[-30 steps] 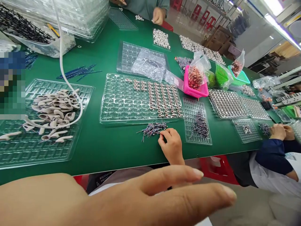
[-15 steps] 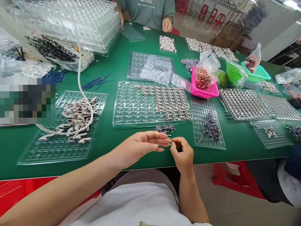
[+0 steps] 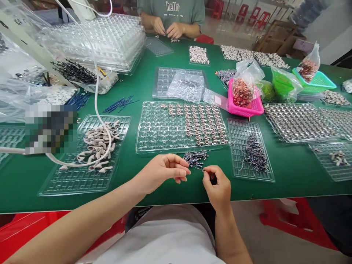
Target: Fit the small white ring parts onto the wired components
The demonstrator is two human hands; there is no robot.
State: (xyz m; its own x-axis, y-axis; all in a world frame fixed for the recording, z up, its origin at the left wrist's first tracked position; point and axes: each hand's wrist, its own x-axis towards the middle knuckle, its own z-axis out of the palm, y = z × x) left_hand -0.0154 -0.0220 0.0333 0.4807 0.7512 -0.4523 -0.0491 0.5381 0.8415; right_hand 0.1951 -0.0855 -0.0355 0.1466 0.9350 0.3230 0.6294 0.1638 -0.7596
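My right hand [image 3: 218,184] pinches a small dark piece with a thin wire lead [image 3: 198,168] between thumb and forefinger; the lead points left. My left hand [image 3: 166,171] is beside it, fingers loosely curved and apart, with nothing visible in them. Just beyond both hands lies a small pile of dark wired pieces [image 3: 195,157]. Behind that pile a clear moulded tray [image 3: 156,126] holds rows of small beige cup-shaped parts [image 3: 205,119] in its right part. A second clear tray [image 3: 235,161] on the right carries a heap of similar dark wired pieces [image 3: 255,152].
On the left, a tray [image 3: 63,183] bears curved beige parts [image 3: 100,143], crossed by a white cable [image 3: 96,88]. Stacked clear trays [image 3: 110,44] stand at the back left. A pink basket [image 3: 246,109] holds a bag of copper-coloured parts. A person [image 3: 172,22] works opposite.
My hands have drawn apart, the left moving away from the right, which still pinches the wired piece. The view has shifted slightly. The person opposite has brought both hands together.
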